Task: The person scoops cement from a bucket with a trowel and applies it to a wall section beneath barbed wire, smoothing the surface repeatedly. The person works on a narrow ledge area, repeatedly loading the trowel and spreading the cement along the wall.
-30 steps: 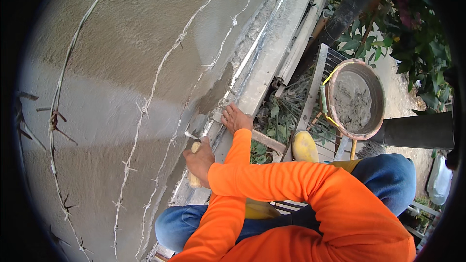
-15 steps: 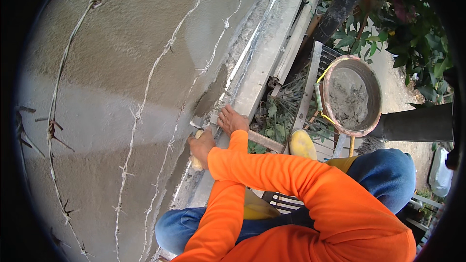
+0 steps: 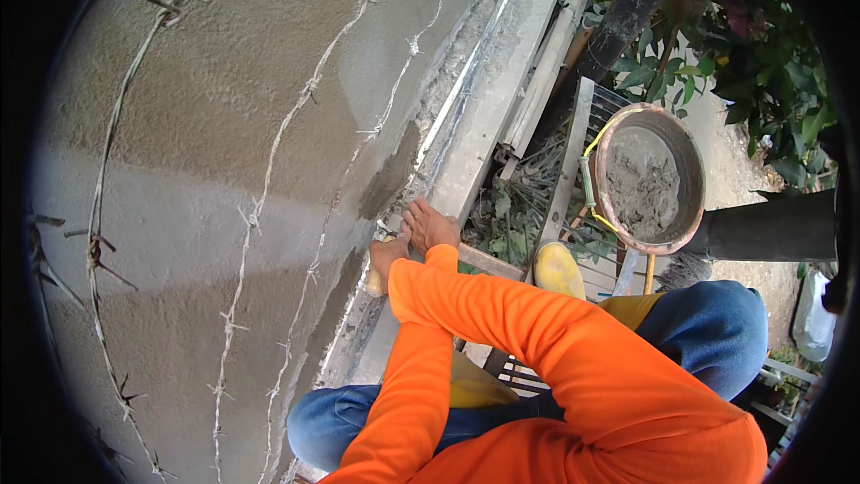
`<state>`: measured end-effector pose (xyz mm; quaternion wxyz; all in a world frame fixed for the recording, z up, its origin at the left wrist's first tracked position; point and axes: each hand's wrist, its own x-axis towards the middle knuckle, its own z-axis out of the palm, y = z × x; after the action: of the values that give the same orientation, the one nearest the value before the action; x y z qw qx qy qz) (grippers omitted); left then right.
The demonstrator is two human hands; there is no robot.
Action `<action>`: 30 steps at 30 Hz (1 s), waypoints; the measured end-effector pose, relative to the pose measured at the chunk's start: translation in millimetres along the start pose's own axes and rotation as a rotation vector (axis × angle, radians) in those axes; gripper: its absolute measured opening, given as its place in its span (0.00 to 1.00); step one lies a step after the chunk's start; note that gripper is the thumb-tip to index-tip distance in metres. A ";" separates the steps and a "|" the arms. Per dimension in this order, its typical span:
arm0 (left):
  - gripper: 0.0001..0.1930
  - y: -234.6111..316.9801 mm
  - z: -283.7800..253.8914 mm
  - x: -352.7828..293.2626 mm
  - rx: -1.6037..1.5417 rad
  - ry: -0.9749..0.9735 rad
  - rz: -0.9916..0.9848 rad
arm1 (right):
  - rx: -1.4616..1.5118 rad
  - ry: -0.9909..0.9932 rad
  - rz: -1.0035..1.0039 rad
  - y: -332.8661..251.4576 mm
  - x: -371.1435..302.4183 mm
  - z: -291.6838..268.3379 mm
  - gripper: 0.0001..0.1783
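My forearms cross, the right one over the left. My right hand (image 3: 387, 260) is closed around the pale wooden handle (image 3: 374, 283) of what looks like a trowel; its blade is hidden at the foot of the wall. Just beyond it, my left hand (image 3: 432, 226) rests with spread, slightly bent fingers on the concrete ledge (image 3: 475, 148), almost touching the right hand. Beside both hands runs a rough mortar joint with a darker damp patch (image 3: 391, 175), where the grey plastered wall (image 3: 206, 116) meets the ledge.
Strands of barbed wire (image 3: 269, 161) run in front of the wall on the left. To the right, a round bucket (image 3: 606, 215) of wet grey mortar stands by a metal ladder-like frame (image 3: 569, 175). Yellow boots (image 3: 558, 271), leafy plants (image 3: 797, 90) and a dark pipe (image 3: 770, 229) are nearby.
My right hand has moved a little to the right with the trowel, up against the left hand. The metal neck seen before is now mostly hidden. My left hand has hardly moved.
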<state>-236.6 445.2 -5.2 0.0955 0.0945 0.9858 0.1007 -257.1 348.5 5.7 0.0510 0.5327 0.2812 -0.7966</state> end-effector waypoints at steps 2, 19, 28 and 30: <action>0.35 -0.3 0.2 0.6 -0.012 -0.039 -0.013 | -0.153 -0.005 -0.114 3.1 10.1 -5.1 0.13; 0.39 1.9 5.0 -0.4 0.025 -0.055 -0.007 | -1.927 -0.179 -0.816 -17.7 21.8 -6.5 0.18; 0.38 0.3 2.5 -1.4 0.009 -0.075 -0.005 | -0.702 0.247 -0.185 -12.3 7.2 10.5 0.30; 0.38 1.4 2.7 -1.1 0.012 -0.061 -0.007 | -0.589 0.188 -0.141 -16.6 2.4 11.7 0.33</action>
<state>-234.8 446.8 -7.3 0.1255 0.0946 0.9833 0.0916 -274.1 357.0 13.3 0.1214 0.5455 0.5396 -0.6297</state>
